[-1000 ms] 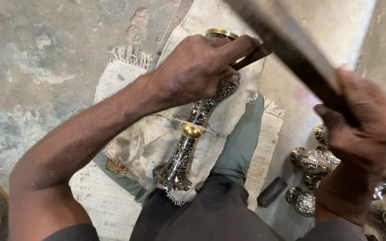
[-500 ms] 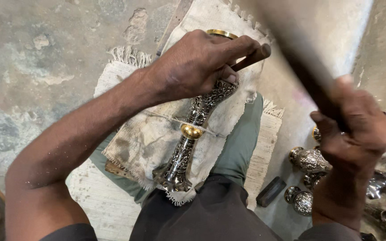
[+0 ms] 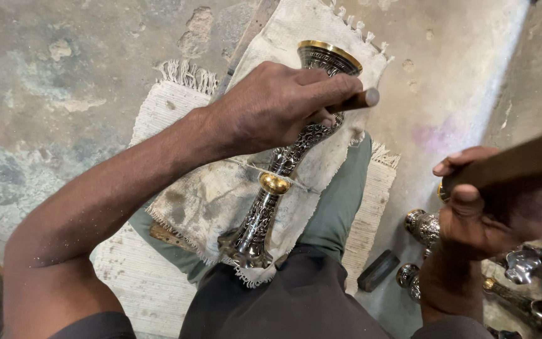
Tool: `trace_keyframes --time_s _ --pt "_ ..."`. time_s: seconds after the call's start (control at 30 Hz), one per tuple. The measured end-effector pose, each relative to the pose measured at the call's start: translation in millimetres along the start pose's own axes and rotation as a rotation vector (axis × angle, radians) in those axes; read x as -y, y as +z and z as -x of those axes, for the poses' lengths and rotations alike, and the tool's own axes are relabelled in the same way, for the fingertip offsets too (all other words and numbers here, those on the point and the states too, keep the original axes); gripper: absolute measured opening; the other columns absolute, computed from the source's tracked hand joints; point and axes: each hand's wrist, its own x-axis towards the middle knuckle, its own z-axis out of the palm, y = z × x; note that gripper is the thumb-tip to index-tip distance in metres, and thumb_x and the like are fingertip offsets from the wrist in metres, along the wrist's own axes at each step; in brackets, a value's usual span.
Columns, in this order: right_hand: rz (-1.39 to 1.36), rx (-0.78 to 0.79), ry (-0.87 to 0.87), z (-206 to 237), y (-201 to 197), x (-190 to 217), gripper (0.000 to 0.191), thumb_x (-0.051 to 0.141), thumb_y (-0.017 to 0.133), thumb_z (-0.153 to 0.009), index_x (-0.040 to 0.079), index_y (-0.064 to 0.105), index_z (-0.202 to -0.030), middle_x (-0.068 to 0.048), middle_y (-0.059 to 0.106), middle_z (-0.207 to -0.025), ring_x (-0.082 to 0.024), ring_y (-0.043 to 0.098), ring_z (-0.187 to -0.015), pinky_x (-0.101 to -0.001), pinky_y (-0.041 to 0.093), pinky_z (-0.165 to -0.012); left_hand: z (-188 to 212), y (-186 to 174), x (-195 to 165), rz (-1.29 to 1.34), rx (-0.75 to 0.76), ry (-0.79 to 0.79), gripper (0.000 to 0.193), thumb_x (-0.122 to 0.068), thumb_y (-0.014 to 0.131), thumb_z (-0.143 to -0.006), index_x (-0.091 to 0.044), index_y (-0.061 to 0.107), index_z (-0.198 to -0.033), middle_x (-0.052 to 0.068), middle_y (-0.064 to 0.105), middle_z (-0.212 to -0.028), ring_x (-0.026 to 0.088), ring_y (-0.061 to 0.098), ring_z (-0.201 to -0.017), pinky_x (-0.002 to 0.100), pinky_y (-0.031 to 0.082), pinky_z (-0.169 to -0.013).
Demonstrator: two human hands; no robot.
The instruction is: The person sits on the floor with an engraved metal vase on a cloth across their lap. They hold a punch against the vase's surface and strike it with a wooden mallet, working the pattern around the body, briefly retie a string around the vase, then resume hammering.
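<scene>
My left hand (image 3: 271,103) maintains a clenched grip on a punch (image 3: 352,100), tip against the engraved metal vase (image 3: 283,160) lying directly beneath on a white cloth (image 3: 221,194). My right hand (image 3: 490,207) grips a wooden mallet (image 3: 522,166), raised well apart.

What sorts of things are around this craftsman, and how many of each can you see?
Engraved metal vase on the lap: 1
Punch tool in the left hand: 1
Wooden stick in the right hand: 1
Cloths: 2
Dark block: 1
Total: 6, besides a cluster of metal pieces too crowded to count.
</scene>
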Motion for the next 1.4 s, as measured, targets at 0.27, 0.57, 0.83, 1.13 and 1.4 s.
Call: trace_keyframes --time_s 0.27,0.57,0.83,1.13,1.4 --pt "0.728 0.258 -0.278 -16 -45 -8 0.051 0.009 0.082 -0.102 -0.009 0.06 -0.143 -0.021 0.072 -0.098 -0.025 0.072 -0.081 -0.0311 0.056 -0.07 2 4 4 0.002 0.034 -0.029 0.04 -0.005 0.065 -0.107 -0.013 0.05 -0.144 0.011 0.074 -0.108 0.023 0.078 -0.085 0.032 0.066 -0.067" --pt "0.49 0.181 -0.132 0 -19 3 0.048 0.007 0.077 -0.11 0.002 0.055 -0.152 -0.016 0.073 -0.109 -0.02 0.072 -0.091 -0.0273 0.06 -0.083 1 1 4 -0.012 0.033 -0.011 0.048 -0.013 0.073 -0.102 -0.016 0.051 -0.144 0.013 0.075 -0.11 0.029 0.076 -0.084 0.038 0.065 -0.066" --pt "0.886 0.303 -0.303 -11 -35 4 0.051 0.018 0.079 -0.099 -0.009 0.059 -0.137 -0.022 0.068 -0.096 -0.027 0.066 -0.08 -0.0336 0.051 -0.069 0 5 9 -0.052 0.036 0.008 0.053 -0.008 0.072 -0.099 -0.014 0.049 -0.146 0.012 0.075 -0.11 0.026 0.077 -0.081 0.036 0.065 -0.065" --pt "0.616 0.205 -0.105 2 -23 4 0.045 0.017 0.072 -0.105 -0.005 0.062 -0.143 -0.017 0.069 -0.101 -0.023 0.068 -0.085 -0.0291 0.056 -0.075 0 8 13 -0.082 0.043 0.038 0.055 -0.006 0.073 -0.097 -0.014 0.048 -0.145 0.012 0.075 -0.107 0.025 0.077 -0.08 0.034 0.064 -0.062" --pt "0.692 0.196 -0.165 3 -20 8 0.048 0.007 0.084 -0.101 -0.005 0.062 -0.142 -0.021 0.072 -0.1 -0.023 0.071 -0.088 -0.0318 0.059 -0.078 -1 6 12 -0.114 0.06 0.02 0.051 -0.001 0.071 -0.095 -0.011 0.051 -0.141 0.013 0.075 -0.106 0.023 0.076 -0.076 0.033 0.063 -0.06"
